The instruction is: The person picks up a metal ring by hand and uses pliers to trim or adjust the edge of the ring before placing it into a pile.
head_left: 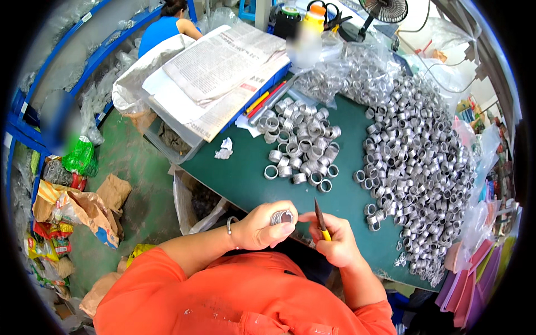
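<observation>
The left hand [258, 228] has its fingers wrapped around a metal ring [281, 217] by the near edge of the surface [237, 181], while just rightward the right hand [339, 241] grips a pointed tool [319, 215], long axis aimed forward, tip apart from the ring.

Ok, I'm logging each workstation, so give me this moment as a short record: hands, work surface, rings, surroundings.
Left hand: holds a grey ring
Right hand: holds a pointed tool with a yellow handle
Work surface: green table
Rings: smaller pile mid-table, larger pile toward the right
Upper left of smaller pile: newspaper
Background: fan, person in blue top
</observation>
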Motion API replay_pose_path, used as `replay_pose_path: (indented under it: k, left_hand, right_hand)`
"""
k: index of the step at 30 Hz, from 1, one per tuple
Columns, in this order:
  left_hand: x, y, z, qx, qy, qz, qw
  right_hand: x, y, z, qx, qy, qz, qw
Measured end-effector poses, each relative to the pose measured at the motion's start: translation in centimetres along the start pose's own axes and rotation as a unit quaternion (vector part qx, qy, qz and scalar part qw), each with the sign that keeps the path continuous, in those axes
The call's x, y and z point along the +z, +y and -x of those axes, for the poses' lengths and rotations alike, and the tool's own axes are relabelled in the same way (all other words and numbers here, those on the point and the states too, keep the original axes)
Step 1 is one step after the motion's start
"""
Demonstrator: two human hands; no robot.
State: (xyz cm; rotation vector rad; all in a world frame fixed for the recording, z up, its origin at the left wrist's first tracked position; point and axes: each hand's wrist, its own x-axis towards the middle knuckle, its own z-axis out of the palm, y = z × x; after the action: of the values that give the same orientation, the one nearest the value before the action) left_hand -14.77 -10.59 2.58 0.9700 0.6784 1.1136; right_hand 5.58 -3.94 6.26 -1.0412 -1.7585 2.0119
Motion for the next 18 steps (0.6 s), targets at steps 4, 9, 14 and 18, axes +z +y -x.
replay_pose_path:
  k: [4, 9, 14, 18]
  left_hand:
    - [0.1, -0.5, -0.7, 0.043, 0.040, -0.100, 0.993]
    - [-1.5, -1.8, -1.6, 0.184, 0.106, -0.322, 0.923]
    - [-3.0, -2.3, -1.6, 0.144, 0.266, -0.325, 0.896]
    - [-4.0, -4.2, -2.1, 0.193, 0.239, -0.320, 0.896]
  right_hand:
    - [-0.5, 0.0, 0.5, -0.051, 0.032, 0.088, 0.994]
    - [-0.2, -1.2, -0.1, -0.048, 0.046, 0.107, 0.992]
    - [-0.3, -5.9, -3.0, -0.071, 0.020, 0.125, 0.989]
    - [1.6, -11.8, -6.8, -0.156, 0.029, 0.295, 0.942]
